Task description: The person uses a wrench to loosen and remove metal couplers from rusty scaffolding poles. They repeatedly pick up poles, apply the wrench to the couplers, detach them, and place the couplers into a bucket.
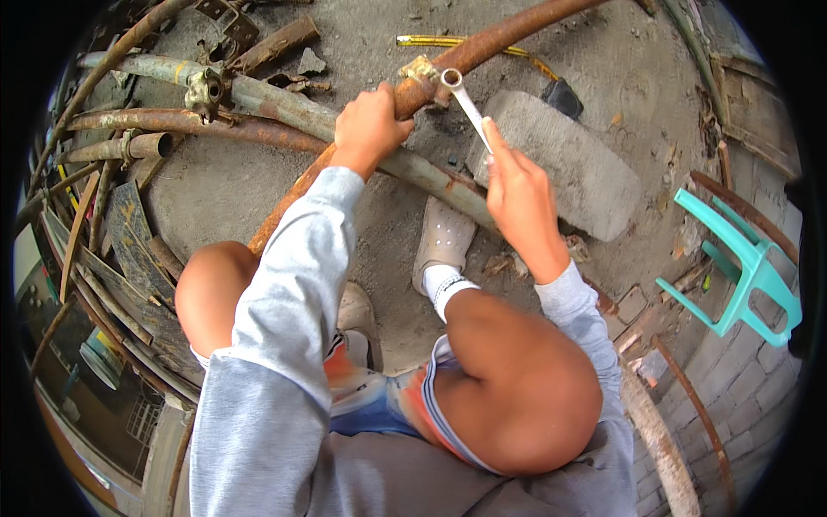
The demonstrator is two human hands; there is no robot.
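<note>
A long rusty pipe [500,40] runs slantwise in front of me, crossing above a grey metal pipe [297,112]. My left hand [369,129] is wrapped round the rusty pipe, just below a metal clamp [419,71] fixed on it. In my right hand [521,198] is a silver wrench [468,105], gripped by its lower end. The wrench's ring end lies at the clamp's right side; whether it sits round a nut there I cannot tell.
A flat concrete slab [568,164] lies under the wrench side, with a yellow tape measure [564,96] at its far edge. Another clamp [205,93] sits on the grey pipe. Rusty pipes and scrap fill the left. A turquoise plastic chair [745,267] lies at the right.
</note>
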